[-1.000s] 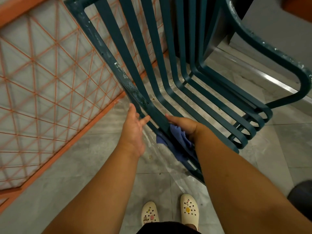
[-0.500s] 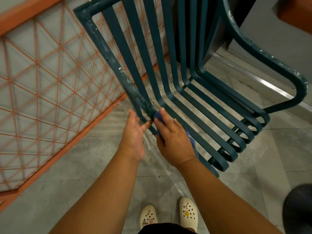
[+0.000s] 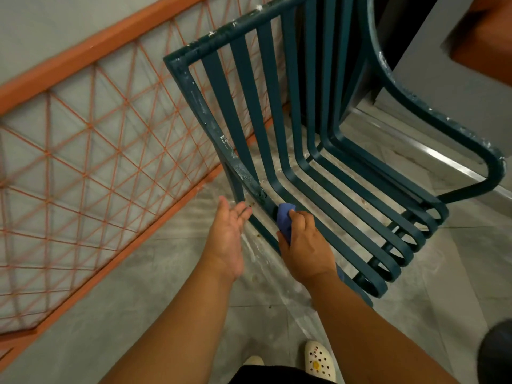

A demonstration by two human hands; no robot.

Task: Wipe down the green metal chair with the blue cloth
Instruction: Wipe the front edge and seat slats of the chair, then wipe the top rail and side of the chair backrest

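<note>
The green metal chair (image 3: 304,151) was dark teal, built of flat slats that ran down the back and curved forward into the seat, ending in rounded loops at the front edge. A tubular frame edged it, its paint chipped and flecked with white along the top rail, the side bar and the armrest. The blue cloth (image 3: 284,220) was bunched into a small wad, pressed against the side bar where back met seat.

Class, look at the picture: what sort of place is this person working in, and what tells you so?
Probably a balcony or landing: an orange mesh railing runs alongside, the floor is grey tile, and the green metal chair looks like outdoor seating.
</note>
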